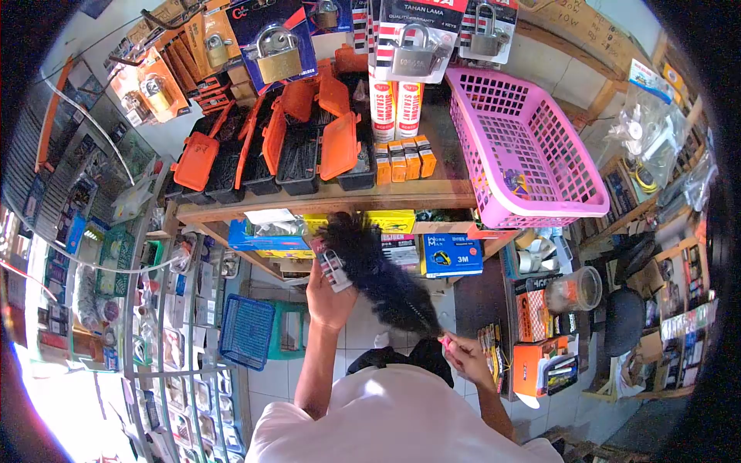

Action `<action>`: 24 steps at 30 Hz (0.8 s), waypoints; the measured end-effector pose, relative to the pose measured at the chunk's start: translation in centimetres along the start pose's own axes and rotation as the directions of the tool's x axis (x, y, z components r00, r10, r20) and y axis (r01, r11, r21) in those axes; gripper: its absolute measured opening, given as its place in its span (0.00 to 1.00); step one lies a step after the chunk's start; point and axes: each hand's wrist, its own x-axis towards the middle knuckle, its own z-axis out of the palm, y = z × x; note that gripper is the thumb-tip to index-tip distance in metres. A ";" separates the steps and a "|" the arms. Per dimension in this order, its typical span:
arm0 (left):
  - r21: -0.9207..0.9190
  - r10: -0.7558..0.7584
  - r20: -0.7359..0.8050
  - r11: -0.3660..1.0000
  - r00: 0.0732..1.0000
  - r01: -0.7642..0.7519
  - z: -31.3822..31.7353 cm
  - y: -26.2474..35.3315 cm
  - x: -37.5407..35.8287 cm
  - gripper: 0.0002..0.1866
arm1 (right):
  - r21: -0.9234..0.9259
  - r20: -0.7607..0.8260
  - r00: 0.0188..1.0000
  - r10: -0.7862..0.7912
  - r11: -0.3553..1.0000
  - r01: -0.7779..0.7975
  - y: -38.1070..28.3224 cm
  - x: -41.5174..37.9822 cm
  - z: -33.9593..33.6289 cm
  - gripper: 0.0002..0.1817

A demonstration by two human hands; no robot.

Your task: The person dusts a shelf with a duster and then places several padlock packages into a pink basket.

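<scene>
A black feather duster (390, 289) stretches diagonally in front of my body. Its pink handle end is gripped by my right hand (469, 359), low and to the right. My left hand (330, 299) is closed around a carded padlock (335, 270), held up before the shelf. The duster's feathers lie against the upper right side of this pack and cover part of it. More packaged padlocks (278, 55) hang above the shelf, out of reach of both hands in this view.
The wooden shelf (332, 193) carries black bins with orange lids (202, 160), silicone sealant tubes (407, 108), small orange boxes (405, 160) and a pink basket (540, 204). Below are a blue box (453, 255), a blue basket (247, 328) and a green stool (289, 332). A glass-fronted rack stands left.
</scene>
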 end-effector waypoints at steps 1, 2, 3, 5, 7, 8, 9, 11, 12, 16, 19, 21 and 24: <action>0.000 0.001 -0.002 1.000 1.000 -0.001 0.0 0.0 -0.2 0.24 | 0.000 0.001 1.000 0.002 1.000 -0.002 0.3 -0.1 -0.1 0.24; 0.044 -0.022 0.075 0.999 0.997 0.019 0.0 0.0 -0.3 0.24 | 0.042 0.006 1.000 0.016 0.999 -0.017 0.9 -0.1 -0.1 0.24; 0.090 -0.050 0.152 0.995 0.987 0.037 -0.1 0.0 -0.5 0.23 | 0.085 0.009 1.000 0.029 0.996 -0.029 1.2 -0.2 -0.1 0.24; 0.335 0.076 0.093 0.937 0.993 -0.103 -0.6 -0.7 0.1 0.24 | 0.047 0.083 0.997 0.003 0.999 -0.007 1.2 -0.1 0.1 0.23; -0.047 -0.080 0.645 0.988 0.760 0.144 -1.2 -0.6 0.7 0.23 | -0.120 0.156 0.982 -0.106 0.985 0.126 2.0 0.3 0.2 0.23; 0.249 -0.049 0.500 0.964 0.865 -0.089 -1.6 -0.5 0.3 0.23 | -0.120 0.157 0.982 -0.106 0.985 0.126 2.1 0.2 0.1 0.23; 0.546 0.050 0.360 0.798 0.932 -0.254 -1.4 -0.4 -0.2 0.23 | -0.046 0.105 0.993 -0.049 0.997 0.054 1.8 0.2 0.1 0.23; 0.540 0.028 0.208 0.830 0.978 -0.138 -0.1 -0.1 -0.7 0.24 | 0.032 0.060 0.998 0.013 0.999 -0.015 1.8 0.2 0.0 0.22; 0.241 -0.069 0.304 0.970 0.950 -0.006 0.7 -0.2 -0.8 0.24 | 0.025 0.087 0.996 0.027 0.999 -0.029 1.8 0.2 -0.5 0.22; 0.166 -0.246 0.231 0.963 0.941 0.211 -0.6 0.3 -0.3 0.24 | -0.054 0.067 0.998 -0.014 0.998 0.018 0.4 0.4 -1.9 0.21; 0.212 -0.349 0.162 0.926 0.923 0.313 -2.2 0.4 -0.7 0.25 | 0.000 0.184 0.977 0.103 0.995 -0.105 0.0 0.6 -3.6 0.21; 0.087 -0.342 0.397 0.938 0.852 0.336 -3.0 -0.1 -0.8 0.25 | -0.046 0.205 0.976 0.069 0.997 -0.060 -0.9 0.5 -4.5 0.20; 0.064 -0.368 0.211 0.930 0.906 0.363 -3.7 0.2 -0.1 0.26 | -0.014 0.120 0.991 0.054 0.999 -0.053 -1.9 0.4 -5.1 0.19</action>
